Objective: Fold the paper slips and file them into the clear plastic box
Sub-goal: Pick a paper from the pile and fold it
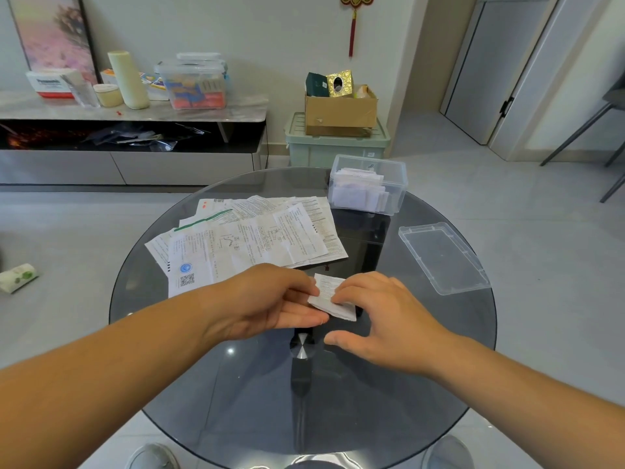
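Pressing a folded slip (330, 297) between two hands over the middle of the round glass table (189, 384).
Left of centre, a loose pile of unfolded paper slips (250, 238) lies fanned out flat on the glass. Just below it the left hand (270, 299) pinches the folded slip's left edge, thumb on top and straight fingers underneath. The right hand (382, 319) lays its bent fingertips on the slip's right side, with the thumb held apart and touching nothing. Toward the upper right the clear plastic box (368, 201) stands open with folded slips upright inside, and its lid (443, 257) lies flat at the table's right edge.
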{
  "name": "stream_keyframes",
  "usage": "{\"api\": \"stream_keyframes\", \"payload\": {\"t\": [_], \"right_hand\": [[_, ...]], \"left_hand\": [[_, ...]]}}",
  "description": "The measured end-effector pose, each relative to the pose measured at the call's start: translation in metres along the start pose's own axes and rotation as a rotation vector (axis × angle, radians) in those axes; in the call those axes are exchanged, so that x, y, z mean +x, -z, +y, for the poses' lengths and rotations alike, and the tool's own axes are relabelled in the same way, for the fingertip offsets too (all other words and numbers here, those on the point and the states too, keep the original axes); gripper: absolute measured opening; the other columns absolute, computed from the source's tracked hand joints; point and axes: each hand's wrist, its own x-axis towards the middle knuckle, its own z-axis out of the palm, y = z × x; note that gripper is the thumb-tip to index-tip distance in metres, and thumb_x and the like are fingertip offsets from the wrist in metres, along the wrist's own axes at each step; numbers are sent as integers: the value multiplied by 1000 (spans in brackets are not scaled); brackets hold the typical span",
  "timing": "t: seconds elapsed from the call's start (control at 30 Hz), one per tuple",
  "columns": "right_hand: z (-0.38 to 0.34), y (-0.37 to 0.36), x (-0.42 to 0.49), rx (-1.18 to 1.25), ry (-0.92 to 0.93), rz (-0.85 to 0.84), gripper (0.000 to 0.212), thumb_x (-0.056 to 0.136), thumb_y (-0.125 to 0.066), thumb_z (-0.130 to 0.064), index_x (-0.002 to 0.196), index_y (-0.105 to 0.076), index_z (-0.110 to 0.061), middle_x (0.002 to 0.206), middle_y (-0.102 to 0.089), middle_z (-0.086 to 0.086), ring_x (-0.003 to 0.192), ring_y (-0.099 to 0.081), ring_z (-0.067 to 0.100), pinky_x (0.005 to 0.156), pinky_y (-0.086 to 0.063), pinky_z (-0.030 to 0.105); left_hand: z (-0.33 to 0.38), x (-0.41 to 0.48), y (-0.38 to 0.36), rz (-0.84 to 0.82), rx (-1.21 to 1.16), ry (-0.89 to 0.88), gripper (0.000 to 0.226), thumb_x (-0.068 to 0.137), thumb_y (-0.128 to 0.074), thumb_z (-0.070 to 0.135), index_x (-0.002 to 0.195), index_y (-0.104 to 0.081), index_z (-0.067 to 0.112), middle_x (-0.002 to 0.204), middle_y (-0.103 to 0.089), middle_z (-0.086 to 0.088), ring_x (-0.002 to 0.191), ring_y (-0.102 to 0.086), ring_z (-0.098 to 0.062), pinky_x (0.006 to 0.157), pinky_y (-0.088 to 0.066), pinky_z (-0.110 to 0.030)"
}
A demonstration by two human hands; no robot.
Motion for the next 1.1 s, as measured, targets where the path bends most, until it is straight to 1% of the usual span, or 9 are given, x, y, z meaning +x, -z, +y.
{"api": "stream_keyframes", "payload": {"t": [0.2, 0.33, 0.4, 0.47, 0.53, 0.6, 0.83, 1.0, 1.1], "right_hand": [[1, -4, 8, 109, -80, 129, 33, 94, -46, -53, 91, -68, -27, 95, -62, -15, 96, -51, 11, 85, -47, 36], [4, -2, 17, 193, -214, 177, 22, 97, -55, -41, 81, -61, -27, 83, -59, -11, 91, -51, 14, 86, -45, 38], [7, -2, 21, 220, -281, 179, 13, 95, -60, -41, 89, -62, -30, 85, -60, -14, 93, -51, 13, 89, -43, 37], [8, -4, 22, 200, -320, 171, 14, 92, -64, -45, 100, -60, -34, 90, -60, -16, 96, -50, 12, 92, -38, 35], [8, -6, 22, 139, -336, 152, 27, 90, -64, -52, 112, -58, -37, 94, -55, -17, 100, -48, 12, 93, -34, 35], [8, -6, 21, 97, -343, 148, 32, 90, -61, -57, 117, -57, -41, 98, -51, -15, 104, -44, 12, 93, -31, 35], [9, -9, 19, 67, -372, 156, 33, 90, -57, -60, 121, -55, -46, 109, -42, -14, 114, -35, 12, 90, -22, 33], [11, -11, 15, 52, -350, 140, 33, 96, -52, -51, 129, -53, -47, 110, -39, -13, 115, -34, 12, 94, -20, 31], [9, -13, 16, 54, -352, 154, 33, 97, -50, -52, 130, -53, -47, 110, -39, -13, 115, -33, 13, 95, -19, 30]], "left_hand": [[0, 4, 10, -26, -79, 41, 51, 103, -50, 32, 117, -62, -16, 108, -69, -34, 89, -74, -35, 76, -63, -35], [1, 6, 8, -4, 66, 13, 60, 100, -50, 48, 116, -63, -9, 101, -72, -27, 78, -73, -32, 69, -64, -38], [-2, 6, 1, 98, 384, -135, 40, 99, -58, 42, 115, -63, 6, 92, -71, -15, 67, -69, -22, 60, -60, -34], [-10, 8, -1, 236, 857, -420, 22, 96, -62, 36, 112, -60, 20, 90, -66, -1, 72, -66, -16, 61, -55, -29], [-20, 12, 5, 303, 1270, -758, 25, 95, -59, 38, 117, -59, 26, 107, -58, 9, 95, -59, -11, 77, -51, -25], [-26, 16, 12, 209, 1494, -918, 35, 96, -51, 43, 126, -60, 26, 127, -52, 9, 113, -51, -9, 93, -47, -26], [-44, 18, 23, 88, 1752, -887, 63, 101, -25, 58, 151, -40, 22, 154, -37, 5, 140, -34, -14, 115, -30, -30], [-45, 20, 26, 83, 1769, -876, 68, 101, -26, 66, 157, -28, 29, 157, -29, 9, 145, -21, -10, 116, -15, -25], [-45, 21, 23, 80, 1777, -866, 68, 99, -25, 68, 158, -22, 33, 154, -29, 9, 143, -22, -11, 115, -16, -26]]}}
